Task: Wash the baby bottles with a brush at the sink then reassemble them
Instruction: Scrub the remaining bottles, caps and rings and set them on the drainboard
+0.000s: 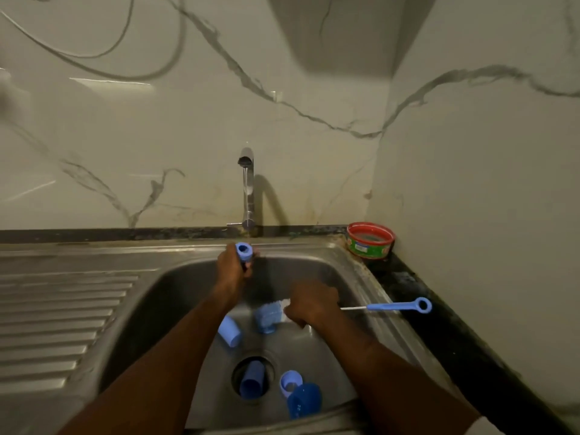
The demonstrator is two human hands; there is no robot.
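At frame centre the left hand point(233, 266) is raised under the tap point(248, 189), fingers curled round a bottle point(244, 252) whose blue open neck shows above the fist; a thin stream of water falls from the spout toward it. Right of centre the right hand point(310, 304) is closed on a brush point(386, 307); its bristle head point(270, 312) sticks out to the left of the fist, and its wire stem and blue ringed handle run right, over the sink point(361, 277) rim and dark counter point(439, 324). In the basin below lie 4 blue parts: a cap point(230, 332) lower centre beside the left forearm; a cup point(252, 379) sitting in the drain point(270, 365); a pale ring point(290, 383) just right of the drain; a dark blue piece point(303, 400) touching that ring at the bottom edge. A red tub point(370, 240) stands on the counter corner at right; the ribbed drainboard point(56, 318) fills the left.
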